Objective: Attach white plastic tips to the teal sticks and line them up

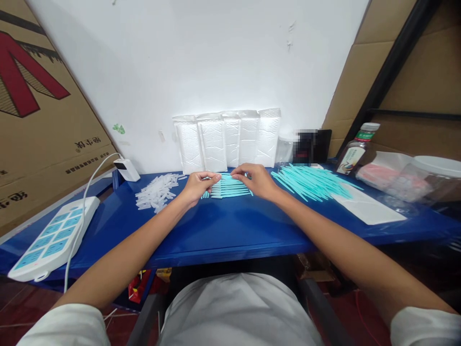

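My left hand [201, 186] is closed in a pinch at the left end of a thin teal stick [226, 174]. From the other side, my right hand [255, 179] pinches the same stick between thumb and fingers. Its ends are hidden by my fingertips, so I cannot tell whether a cap sits on it. Just below both hands lies a row of similar teal sticks [232, 189], side by side, with pale sleeves on their left ends. Small translucent plastic sleeves [158, 191] lie heaped to the left. On the right spreads a loose pile of teal sticks [311, 181].
White padded mailers [216, 142] lean on the wall behind the blue table [230, 230]. A power strip [54, 240] and white charger [127, 169] are at left. To the right are a white sheet [370, 206], a bottle [356, 149] and a lidded clear jar [410, 178].
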{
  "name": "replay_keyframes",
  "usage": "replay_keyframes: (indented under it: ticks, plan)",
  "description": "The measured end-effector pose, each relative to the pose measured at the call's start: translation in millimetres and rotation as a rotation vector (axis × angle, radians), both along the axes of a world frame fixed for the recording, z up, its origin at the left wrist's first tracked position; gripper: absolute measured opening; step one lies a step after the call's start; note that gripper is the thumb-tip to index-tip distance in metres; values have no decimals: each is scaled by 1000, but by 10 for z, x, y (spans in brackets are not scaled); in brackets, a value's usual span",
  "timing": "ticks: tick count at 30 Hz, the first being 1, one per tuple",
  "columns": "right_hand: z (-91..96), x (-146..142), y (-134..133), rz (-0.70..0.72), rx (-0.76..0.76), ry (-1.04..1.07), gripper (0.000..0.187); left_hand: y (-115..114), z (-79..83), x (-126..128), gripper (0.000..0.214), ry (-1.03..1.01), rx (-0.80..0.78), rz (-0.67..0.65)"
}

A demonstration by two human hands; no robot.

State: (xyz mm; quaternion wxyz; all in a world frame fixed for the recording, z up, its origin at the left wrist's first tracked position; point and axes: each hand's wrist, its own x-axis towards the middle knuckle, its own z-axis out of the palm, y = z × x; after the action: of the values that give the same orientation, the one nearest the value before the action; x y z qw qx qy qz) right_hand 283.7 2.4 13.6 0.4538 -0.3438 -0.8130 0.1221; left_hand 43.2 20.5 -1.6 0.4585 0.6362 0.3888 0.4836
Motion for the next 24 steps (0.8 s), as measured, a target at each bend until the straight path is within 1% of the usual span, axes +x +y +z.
replay_keyframes:
  ticks: [4,9,13,15,17,20,22,24]
  plan:
    - [32,33,4,1,-24,-11,21,-16,26,21,47,19,14,32]
    - [111,157,15,49,-28,-110,23,3,36,38,47,4,36,104]
    - [152,290,61,41,-71,-76,21,45,7,-3,47,46,32,95]
    - [155,384,118,38,-160,-51,20,72,-7,-29,50,85,28,96]
    - [143,498,197,24,-298,-33,21,97,-7,-53,54,100,40,120]
    - [88,677,326,-23,-485,-54,16,119,29,-91,56,93,65,163]
    - [33,773,401,-38,-567,-60,12,117,69,-117,53,71,60,171]
    - [-26,841,458,-45,-625,-53,11,105,108,-138,51,33,37,152]
